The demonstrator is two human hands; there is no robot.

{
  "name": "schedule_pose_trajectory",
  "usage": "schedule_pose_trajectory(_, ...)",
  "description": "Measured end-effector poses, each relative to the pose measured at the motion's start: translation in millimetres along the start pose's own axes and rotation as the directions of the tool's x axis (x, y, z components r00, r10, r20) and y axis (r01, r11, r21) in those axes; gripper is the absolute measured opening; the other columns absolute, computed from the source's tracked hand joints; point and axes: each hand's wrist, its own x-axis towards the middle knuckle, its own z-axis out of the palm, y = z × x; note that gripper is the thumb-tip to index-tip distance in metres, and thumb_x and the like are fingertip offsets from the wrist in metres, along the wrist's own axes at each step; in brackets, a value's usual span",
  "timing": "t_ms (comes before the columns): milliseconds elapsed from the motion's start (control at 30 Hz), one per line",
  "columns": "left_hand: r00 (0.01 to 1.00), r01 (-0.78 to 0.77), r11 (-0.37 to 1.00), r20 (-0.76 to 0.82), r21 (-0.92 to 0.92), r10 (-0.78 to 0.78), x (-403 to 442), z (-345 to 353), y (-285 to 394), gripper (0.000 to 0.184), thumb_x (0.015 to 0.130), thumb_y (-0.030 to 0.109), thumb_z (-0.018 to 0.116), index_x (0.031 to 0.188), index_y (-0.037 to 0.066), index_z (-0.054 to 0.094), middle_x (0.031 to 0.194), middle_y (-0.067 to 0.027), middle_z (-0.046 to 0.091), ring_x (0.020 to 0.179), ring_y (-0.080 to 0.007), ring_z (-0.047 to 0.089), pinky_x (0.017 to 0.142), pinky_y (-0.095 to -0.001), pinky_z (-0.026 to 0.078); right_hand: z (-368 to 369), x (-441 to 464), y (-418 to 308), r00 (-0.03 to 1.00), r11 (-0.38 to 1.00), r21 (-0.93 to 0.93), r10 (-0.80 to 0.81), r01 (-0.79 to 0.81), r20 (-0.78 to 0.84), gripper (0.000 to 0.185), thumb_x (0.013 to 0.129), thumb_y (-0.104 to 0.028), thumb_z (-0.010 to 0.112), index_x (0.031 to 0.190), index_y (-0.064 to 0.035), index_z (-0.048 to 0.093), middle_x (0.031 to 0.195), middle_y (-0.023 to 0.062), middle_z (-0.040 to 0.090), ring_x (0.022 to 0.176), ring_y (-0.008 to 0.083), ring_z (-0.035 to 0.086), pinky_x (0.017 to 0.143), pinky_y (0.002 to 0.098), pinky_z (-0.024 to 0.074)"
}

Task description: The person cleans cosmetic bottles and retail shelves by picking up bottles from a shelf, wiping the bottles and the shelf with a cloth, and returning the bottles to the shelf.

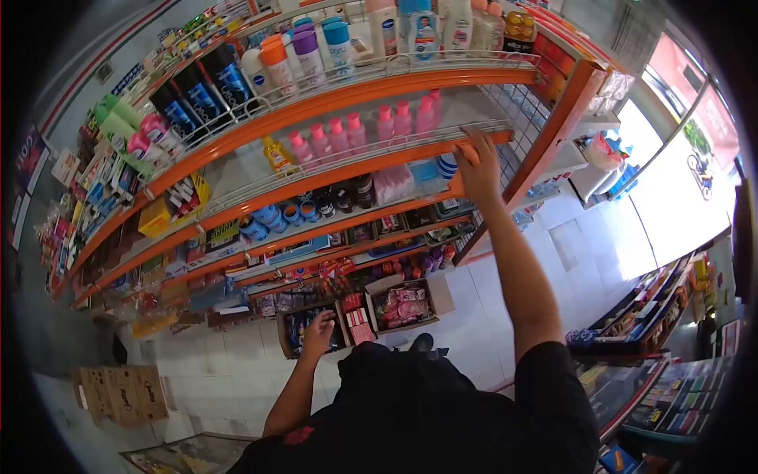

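Wht tiled flr (483, 312), brt daylight (634, 257)

And at twelve o'clock, bottles (423, 35) are lined along the upper shelf (426, 77); below, pump-free flasks (353, 133) are ranked on the next shelf (379, 163), jars (362, 190) set beneath those. Spray cans (225, 75) are stood between ten and eleven. Towards six, open boxes (440, 295) are parked by the rack's foot; a carton (126, 397) is placed on the floor (482, 304) at eight.
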Motion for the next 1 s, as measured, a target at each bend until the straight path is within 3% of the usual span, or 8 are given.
schedule_pose_trajectory(33,1.000,0.018,1.000,-0.001,-0.001,-0.018,2.4,-4.8,9.7,0.038,0.103,0.016,0.065,0.138,0.004,0.060,0.127,-0.0107,0.070,0.105,-0.0181,0.069,0.091,-0.0332,0.054,-22.1,32.6,3.8,0.988,0.985,-0.080,-0.156,0.155,-0.004,0.052,0.091,-0.013,0.071,0.142,-0.0136,0.058,0.129,0.0183,0.062,0.113,0.0406,0.064,0.094,0.0480,0.0542)
schedule_pose_trajectory(233,0.988,-0.061,0.997,0.148,0.050,0.053,16.8,-1.5,15.0,0.034,0.102,0.013,0.063,0.136,0.005,0.061,0.124,-0.0108,0.072,0.107,-0.0191,0.071,0.087,-0.0339,0.056,-13.1,104.0,13.3,0.986,0.934,-0.337,-0.073,0.121,0.151,0.046,0.092,-0.017,0.065,0.139,-0.0167,0.062,0.132,0.0179,0.063,0.114,0.0431,0.063,0.095,0.0501,0.0538)
schedule_pose_trajectory(300,0.976,-0.024,0.996,0.218,0.080,0.006,11.1,-0.6,19.4,0.036,0.103,0.015,0.063,0.137,0.004,0.059,0.125,-0.0106,0.070,0.112,-0.0196,0.069,0.092,-0.0349,0.055,-6.1,122.5,27.4,0.960,0.919,-0.328,-0.143,0.220,0.242,0.041,0.092,-0.021,0.066,0.133,-0.0139,0.066,0.132,0.0172,0.063,0.114,0.0420,0.063,0.096,0.0496,0.0538)
schedule_pose_trajectory(467,0.970,0.065,0.997,0.232,0.045,-0.074,-5.2,-5.9,-9.1,0.038,0.105,0.019,0.062,0.139,0.002,0.057,0.127,-0.0120,0.069,0.115,-0.0229,0.067,0.097,-0.0385,0.053,7.9,154.5,25.5,0.905,0.957,-0.275,0.035,0.092,0.425,0.039,0.092,-0.023,0.071,0.127,-0.0079,0.065,0.124,0.0269,0.066,0.110,0.0448,0.064,0.091,0.0510,0.0525)
schedule_pose_trajectory(533,0.982,0.028,0.999,0.186,0.023,-0.032,-12.8,-6.5,-36.7,0.036,0.103,0.019,0.063,0.136,0.005,0.060,0.122,-0.0102,0.073,0.106,-0.0213,0.072,0.091,-0.0371,0.056,17.8,152.8,31.8,0.935,0.916,-0.289,-0.187,0.277,0.302,0.032,0.094,-0.027,0.071,0.120,-0.0079,0.068,0.119,0.0256,0.068,0.108,0.0455,0.064,0.088,0.0514,0.0529)
schedule_pose_trajectory(733,0.968,0.070,0.995,0.237,0.074,-0.086,-20.3,-26.1,-35.5,0.036,0.104,0.018,0.063,0.137,0.004,0.059,0.122,-0.0104,0.072,0.105,-0.0212,0.072,0.092,-0.0368,0.056,20.3,139.5,54.3,0.956,0.891,-0.362,-0.209,0.273,0.207,0.036,0.093,-0.031,0.071,0.125,-0.0135,0.069,0.112,0.0193,0.073,0.102,0.0402,0.070,0.090,0.0484,0.0554)
schedule_pose_trajectory(833,0.974,0.080,0.995,0.207,0.056,-0.090,-13.6,-31.1,-27.4,0.035,0.105,0.017,0.062,0.136,0.003,0.059,0.122,-0.0106,0.072,0.105,-0.0202,0.072,0.092,-0.0358,0.056,8.2,121.2,37.1,0.998,0.963,-0.268,0.042,-0.029,0.040,0.041,0.093,-0.029,0.071,0.129,-0.0119,0.065,0.112,0.0209,0.073,0.100,0.0421,0.070,0.086,0.0493,0.0550)
schedule_pose_trajectory(1000,0.967,0.082,0.996,0.238,0.039,-0.089,-2.4,-31.2,-5.7,0.033,0.104,0.012,0.061,0.135,0.002,0.060,0.125,-0.0085,0.070,0.113,-0.0173,0.067,0.098,-0.0331,0.052,-23.5,82.4,3.9,0.975,0.984,-0.085,0.138,-0.155,-0.176,0.036,0.094,-0.023,0.073,0.126,-0.0069,0.065,0.106,0.0164,0.074,0.098,0.0313,0.072,0.086,0.0390,0.0549)
